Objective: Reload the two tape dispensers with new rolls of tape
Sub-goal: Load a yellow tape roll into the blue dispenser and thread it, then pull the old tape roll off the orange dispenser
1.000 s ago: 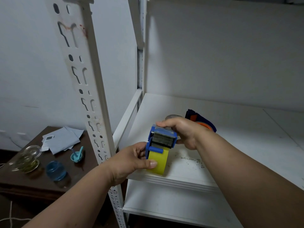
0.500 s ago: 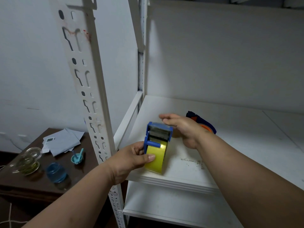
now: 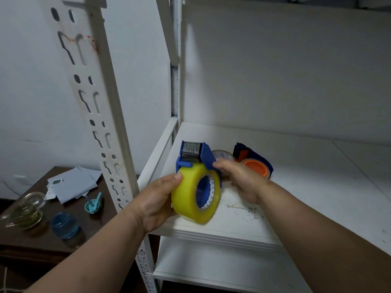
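Starting at the left, a dark side table (image 3: 63, 240) carries a glass jar (image 3: 25, 210), a blue cup (image 3: 63, 225) and loose papers (image 3: 74, 182), none of it needed. Beside the slotted shelf post (image 3: 101, 127), the left hand (image 3: 156, 201) grips the yellow tape roll (image 3: 186, 197), seated in the blue dispenser (image 3: 196, 155) above the shelf (image 3: 296, 187) front edge. The right hand (image 3: 241, 178) pinches the dispenser's side plate. To finish well, I would steady the roll and thread its free end squarely under the cutter. Rightward, a spare roll (image 3: 222, 154) and the orange-hubbed dispenser (image 3: 256, 163) wait on the shelf.
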